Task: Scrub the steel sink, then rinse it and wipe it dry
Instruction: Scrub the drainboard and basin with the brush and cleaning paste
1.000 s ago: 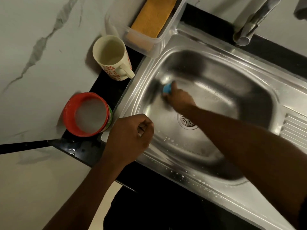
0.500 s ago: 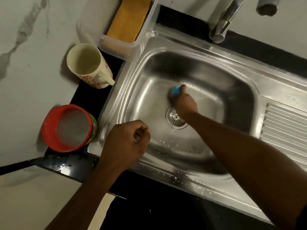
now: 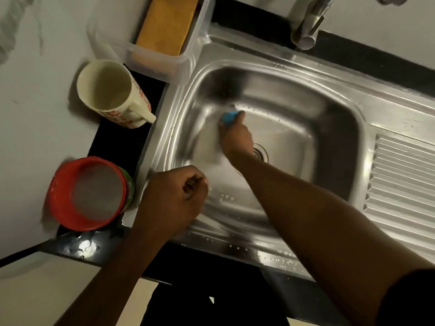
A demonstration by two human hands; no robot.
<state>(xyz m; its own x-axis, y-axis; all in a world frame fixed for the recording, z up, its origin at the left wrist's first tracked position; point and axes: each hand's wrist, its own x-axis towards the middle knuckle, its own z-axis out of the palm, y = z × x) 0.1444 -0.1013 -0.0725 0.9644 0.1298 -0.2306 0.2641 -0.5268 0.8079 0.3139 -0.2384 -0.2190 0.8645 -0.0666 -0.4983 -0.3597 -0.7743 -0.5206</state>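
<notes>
Set into a black counter, the steel sink fills most of the view, its ribbed drainboard on the right and water beads along its front rim. The basin floor to the right of the arm lies open. The right hand reaches down into the basin, arm stretched across the front rim, fingers clamped around a blue scrubber pressed to the floor near the left wall, just beside the drain. The left hand is curled into a fist over the front-left corner of the rim, with nothing seen in it. Crowding the left edge are a clear container holding an orange pad, a red-rimmed tub and a cream mug with a red flower print. The faucet overhangs the back rim.
</notes>
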